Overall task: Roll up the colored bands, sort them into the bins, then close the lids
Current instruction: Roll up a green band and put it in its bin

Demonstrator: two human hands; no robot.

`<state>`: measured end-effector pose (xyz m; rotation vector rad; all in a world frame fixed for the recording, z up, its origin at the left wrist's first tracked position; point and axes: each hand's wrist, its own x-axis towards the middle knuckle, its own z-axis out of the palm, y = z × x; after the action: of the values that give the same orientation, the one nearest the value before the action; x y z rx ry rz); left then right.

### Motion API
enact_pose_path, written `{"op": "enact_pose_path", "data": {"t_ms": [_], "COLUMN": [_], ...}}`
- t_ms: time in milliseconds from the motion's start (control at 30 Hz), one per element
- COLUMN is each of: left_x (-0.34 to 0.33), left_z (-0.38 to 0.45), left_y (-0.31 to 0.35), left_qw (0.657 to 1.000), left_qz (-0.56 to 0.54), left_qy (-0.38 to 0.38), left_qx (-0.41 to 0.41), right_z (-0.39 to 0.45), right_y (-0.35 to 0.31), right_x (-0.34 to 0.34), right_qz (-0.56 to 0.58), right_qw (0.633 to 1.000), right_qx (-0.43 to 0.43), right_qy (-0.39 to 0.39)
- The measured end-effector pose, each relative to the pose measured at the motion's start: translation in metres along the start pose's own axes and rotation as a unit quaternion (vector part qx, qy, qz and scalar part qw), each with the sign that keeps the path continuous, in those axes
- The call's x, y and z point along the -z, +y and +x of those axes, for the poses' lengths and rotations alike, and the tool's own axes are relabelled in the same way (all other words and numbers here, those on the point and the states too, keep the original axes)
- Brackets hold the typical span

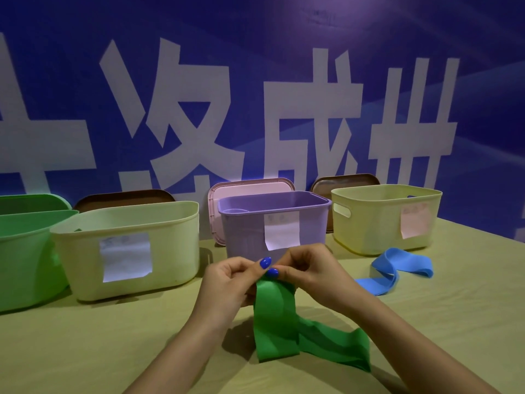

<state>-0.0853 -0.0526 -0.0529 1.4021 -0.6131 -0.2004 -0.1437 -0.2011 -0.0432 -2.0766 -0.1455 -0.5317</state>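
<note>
A green band (279,322) hangs from both my hands above the table, its lower end trailing on the cloth to the right. My left hand (227,282) and my right hand (304,268) pinch its top edge side by side in front of the purple bin (244,231). A blue band (397,270) lies loosely folded on the table to the right. A green bin (22,251), a pale yellow bin (170,245) and another pale yellow bin (377,223) stand open in a row.
Lids lean against the blue wall behind the bins: a brown lid (125,199), a pink lid (250,185) and a second brown lid (345,180). Each bin front carries a paper label (126,257). The table (85,351) has a yellowish cloth.
</note>
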Motion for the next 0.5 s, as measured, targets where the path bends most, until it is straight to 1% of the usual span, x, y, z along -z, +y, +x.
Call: {"op": "enact_pose_path", "data": {"t_ms": [100, 167, 367, 500], "left_x": [0.0013, 0.0018, 0.0028, 0.0051], "left_z": [0.0015, 0.0027, 0.004, 0.0052], "left_y": [0.0013, 0.0013, -0.0003, -0.0026], "left_qw": [1.0, 1.0, 0.999, 0.997], "left_qz": [-0.007, 0.007, 0.038, 0.068], "left_qy": [0.0, -0.001, -0.009, -0.009], "left_qx": [0.006, 0.006, 0.011, 0.019], "right_z": [0.0, -0.0001, 0.0025, 0.0036], "right_y": [-0.0007, -0.0007, 0.0032, 0.0047], "right_x": [0.0013, 0.0028, 0.0072, 0.0081], "right_qz": [0.097, 0.12, 0.035, -0.021], "right_qw": [0.995, 0.992, 0.997, 0.998], "right_qx": [-0.018, -0.034, -0.046, -0.042], "right_qy": [-0.013, -0.033, -0.051, -0.048]}}
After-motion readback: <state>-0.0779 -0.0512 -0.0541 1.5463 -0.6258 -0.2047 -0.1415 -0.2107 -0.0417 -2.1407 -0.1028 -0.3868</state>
